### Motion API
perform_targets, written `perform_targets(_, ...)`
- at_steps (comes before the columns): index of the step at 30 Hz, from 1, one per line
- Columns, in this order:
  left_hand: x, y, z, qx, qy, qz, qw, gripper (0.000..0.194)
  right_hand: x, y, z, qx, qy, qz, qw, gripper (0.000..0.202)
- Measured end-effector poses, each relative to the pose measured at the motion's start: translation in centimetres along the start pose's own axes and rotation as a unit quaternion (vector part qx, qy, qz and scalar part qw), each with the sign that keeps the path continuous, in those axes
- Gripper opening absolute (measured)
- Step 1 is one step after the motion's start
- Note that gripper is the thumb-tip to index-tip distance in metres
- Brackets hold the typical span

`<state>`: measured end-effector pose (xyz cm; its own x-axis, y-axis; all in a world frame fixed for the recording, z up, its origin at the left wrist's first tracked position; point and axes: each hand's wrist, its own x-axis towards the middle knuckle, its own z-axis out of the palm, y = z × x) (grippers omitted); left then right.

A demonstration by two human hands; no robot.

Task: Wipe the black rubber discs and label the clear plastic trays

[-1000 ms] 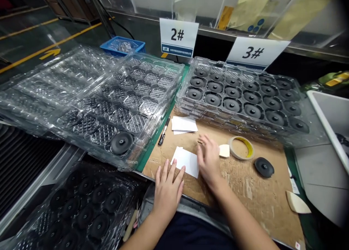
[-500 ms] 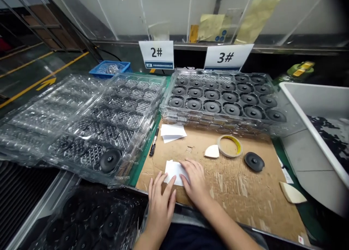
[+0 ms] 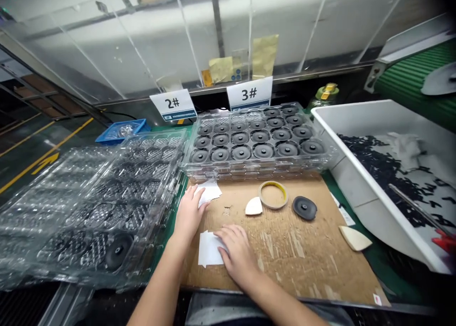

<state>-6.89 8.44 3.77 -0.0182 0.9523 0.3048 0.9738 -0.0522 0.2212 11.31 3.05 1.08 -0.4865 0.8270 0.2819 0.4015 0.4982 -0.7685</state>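
My right hand (image 3: 237, 252) lies with loosely spread fingers over the right side of a small white paper stack (image 3: 209, 250) on the cardboard sheet (image 3: 281, 269). My left hand (image 3: 190, 207) is at the cardboard's left edge, thumb and fingers apart, beside a second stack of white papers (image 3: 211, 191) and partly over its left side. What lies under the left hand is hidden; the pen does not show. To the right are a cream-coloured wedge (image 3: 254, 206), a tape roll (image 3: 273, 195) and a black rubber-like disc (image 3: 304, 208).
Behind the cardboard stands a stack of clear trays (image 3: 252, 167) holding black discs. More clear trays (image 3: 142, 174) are on the left, one with a single disc (image 3: 119, 251). A white bin (image 3: 359, 193) with black scraps stands right. Another cream wedge (image 3: 355, 238) lies near it.
My left hand has left the front paper stack and moved forward and left to the back papers, where the pen lay. My right hand stays on the front stack. The view has turned right.
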Motion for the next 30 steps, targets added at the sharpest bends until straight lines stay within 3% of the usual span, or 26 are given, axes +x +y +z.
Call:
perform_targets(5,1.0,-1.2,2.3,0.031,-0.022,0.012,0.999,0.03,-0.1,0.2,0.2,0.09,0.053,0.031,0.994,0.03)
perform_targets(8,0.7,-1.4,2.8,0.033,-0.013,0.017,0.999,0.035,0.5,0.6,-2.3,0.14,0.061,0.051,0.987,0.032)
perform_targets(11,0.2,-1.8,3.5,0.024,-0.004,0.02,1.0,0.041,2.0,0.2,-8.5,0.104,0.082,0.035,0.991,0.034)
perform_targets(15,-0.4,-2.3,4.7,0.054,0.014,0.028,0.998,0.046,5.7,-1.8,-19.5,-0.095,0.194,-0.008,0.976,0.032)
perform_targets(18,-0.6,-2.4,4.9,0.04,0.022,0.03,0.998,0.045,9.9,-2.0,-26.9,-0.325,0.247,-0.021,0.913,0.028)
perform_targets(21,-0.7,-2.2,4.7,-0.005,0.037,0.017,0.999,0.042,13.6,0.5,-33.0,-0.504,0.251,0.073,0.823,0.038)
perform_targets(22,-0.7,-2.1,4.6,-0.027,0.044,0.007,0.999,0.041,14.3,1.7,-34.8,-0.538,0.241,0.123,0.798,0.045)
perform_targets(26,-1.0,-2.1,4.4,-0.1,0.064,-0.035,0.992,0.034,13.6,6.2,-39.5,-0.559,0.222,0.217,0.768,0.054)
perform_targets(30,-1.3,-2.0,4.2,-0.134,0.077,-0.059,0.986,0.028,11.7,6.8,-40.2,-0.556,0.224,0.194,0.776,0.048)
